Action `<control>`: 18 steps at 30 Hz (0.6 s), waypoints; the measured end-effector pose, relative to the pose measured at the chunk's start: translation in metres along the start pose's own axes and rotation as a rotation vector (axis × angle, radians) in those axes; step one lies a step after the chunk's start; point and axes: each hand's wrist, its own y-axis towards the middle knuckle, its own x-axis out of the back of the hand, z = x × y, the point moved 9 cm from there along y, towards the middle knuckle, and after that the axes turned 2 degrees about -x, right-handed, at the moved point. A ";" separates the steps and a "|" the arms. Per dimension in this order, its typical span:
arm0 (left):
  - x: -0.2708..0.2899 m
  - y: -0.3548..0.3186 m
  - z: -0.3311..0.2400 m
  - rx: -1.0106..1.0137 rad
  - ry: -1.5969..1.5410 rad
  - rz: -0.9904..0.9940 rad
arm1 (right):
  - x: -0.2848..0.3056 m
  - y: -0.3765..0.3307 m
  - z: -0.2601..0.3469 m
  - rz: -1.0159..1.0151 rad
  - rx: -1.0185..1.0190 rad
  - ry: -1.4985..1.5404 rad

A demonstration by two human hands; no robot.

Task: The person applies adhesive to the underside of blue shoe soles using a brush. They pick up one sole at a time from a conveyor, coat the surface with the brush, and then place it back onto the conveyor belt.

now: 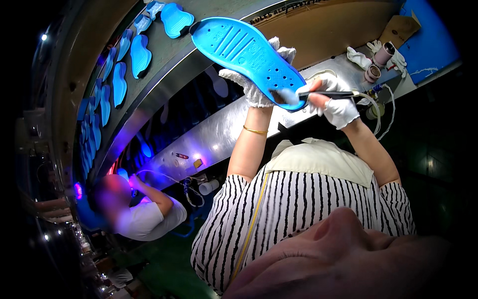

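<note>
Clasping from beneath, the white-gloved left hand (255, 93) props up a bright-blue, foot-shaped, rubbery-looking sole (244, 52), likely light, springy and best held by its side edges, while to its right the white-gloved right hand (339, 108) pinches a slim black-handled tool (339, 94).

Left hand (251, 90), white-gloved — thumb and fingers apart, clasping, over the far edge of the bench (224, 130). Right hand (337, 107), white-gloved, some fingertips (318, 100) bare — pinching, over the near edge. Both forearms (250, 149) bare, held forward.
</note>
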 end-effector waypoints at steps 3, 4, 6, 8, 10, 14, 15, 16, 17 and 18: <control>-0.008 0.003 -0.002 0.053 0.023 0.058 | 0.009 0.000 0.019 -0.055 0.200 -0.337; -0.013 0.005 -0.003 0.076 0.025 0.098 | 0.008 -0.001 0.014 -0.040 0.161 -0.346; -0.011 0.008 0.000 0.121 0.055 0.096 | -0.001 0.000 0.001 0.088 0.117 -0.176; -0.007 0.013 0.001 0.201 0.168 0.118 | 0.005 0.002 -0.012 0.060 -0.046 -0.167; -0.006 0.012 0.003 0.271 0.254 0.076 | 0.010 0.004 -0.018 0.088 -0.165 -0.010; -0.009 0.014 0.013 0.381 0.448 0.033 | 0.017 0.005 0.009 0.001 0.069 -0.414; -0.007 0.015 0.018 0.420 0.506 0.036 | 0.014 0.004 0.009 0.029 0.072 -0.480; -0.003 0.015 0.024 0.463 0.521 0.033 | 0.010 0.004 0.010 0.057 0.074 -0.546; 0.001 0.015 0.028 0.505 0.541 0.025 | -0.002 0.005 0.015 0.140 0.166 -0.676; 0.010 0.014 0.027 0.548 0.544 -0.029 | 0.003 0.009 0.006 0.142 0.043 -0.644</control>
